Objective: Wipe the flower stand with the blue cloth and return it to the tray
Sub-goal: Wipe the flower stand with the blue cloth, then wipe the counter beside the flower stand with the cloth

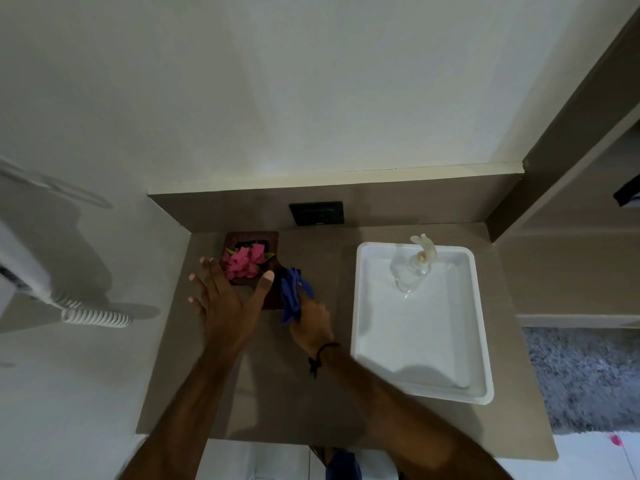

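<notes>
The flower stand [250,241] is a dark brown square block topped with pink flowers [244,261]. It stands on the brown counter [277,375], left of the white tray [481,341]. My left hand [225,303] grips the stand's near side, thumb on its right edge and fingers on its left. My right hand [311,323] holds the bunched blue cloth [293,294] pressed against the stand's right side. The stand's near face is hidden behind my hands.
A clear glass bottle with a pale pump [415,265] lies at the far end of the tray. A black wall socket [317,213] sits behind the stand. A white coiled cord [97,317] hangs at left. A grey rug [585,375] lies on the floor at right.
</notes>
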